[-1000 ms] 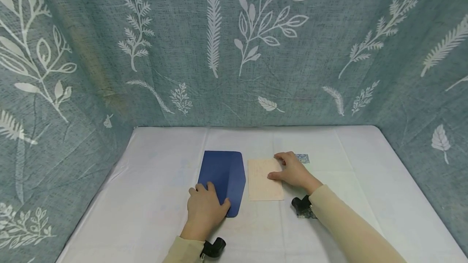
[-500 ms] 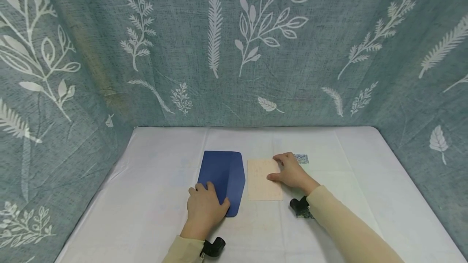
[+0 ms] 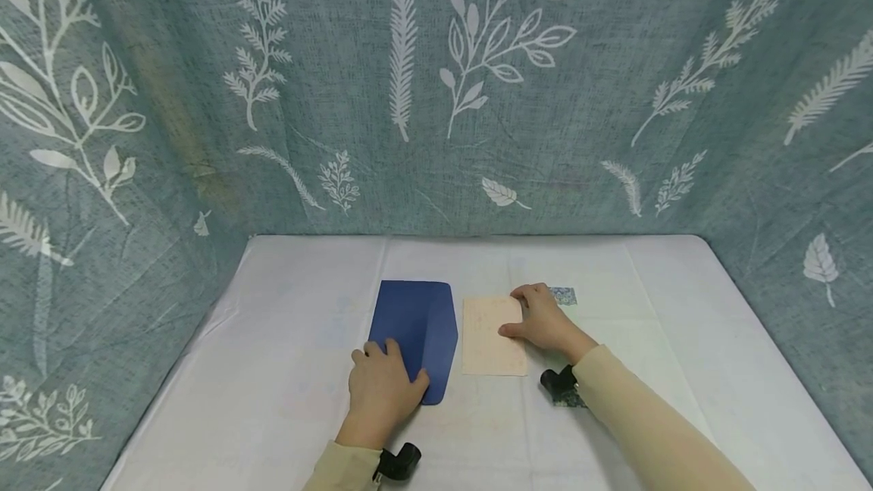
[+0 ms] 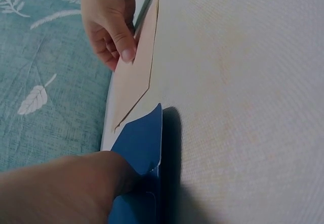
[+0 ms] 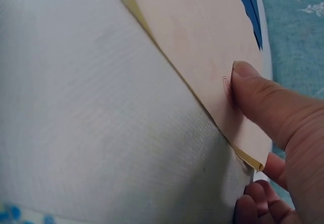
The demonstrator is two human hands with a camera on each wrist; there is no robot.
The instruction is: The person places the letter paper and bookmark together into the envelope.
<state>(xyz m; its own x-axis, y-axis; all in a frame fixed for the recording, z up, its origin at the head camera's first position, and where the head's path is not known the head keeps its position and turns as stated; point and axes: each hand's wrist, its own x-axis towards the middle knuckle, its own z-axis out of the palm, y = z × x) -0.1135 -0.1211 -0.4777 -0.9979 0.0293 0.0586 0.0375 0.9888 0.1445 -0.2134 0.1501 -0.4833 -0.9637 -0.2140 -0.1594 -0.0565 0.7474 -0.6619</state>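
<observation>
A dark blue envelope lies left of the middle of the white table, its tapered flap pointing right. My left hand holds its near end, fingers spread on top and thumb at the near edge by the flap's fold. In the left wrist view the envelope's near edge is raised a little, with a shadow under it. Right of the envelope is a cream paper card, apart from it. My right hand pinches the card's right side, thumb on top; in the right wrist view the card's near edge stands slightly off the cloth.
A small blue patterned piece lies just beyond my right hand. A dark green patterned piece is partly hidden under the right wrist camera. A teal leaf-print curtain hangs behind the table.
My right hand has shifted very slightly left along with the card's right edge. The left hand and the blue envelope have not visibly moved.
</observation>
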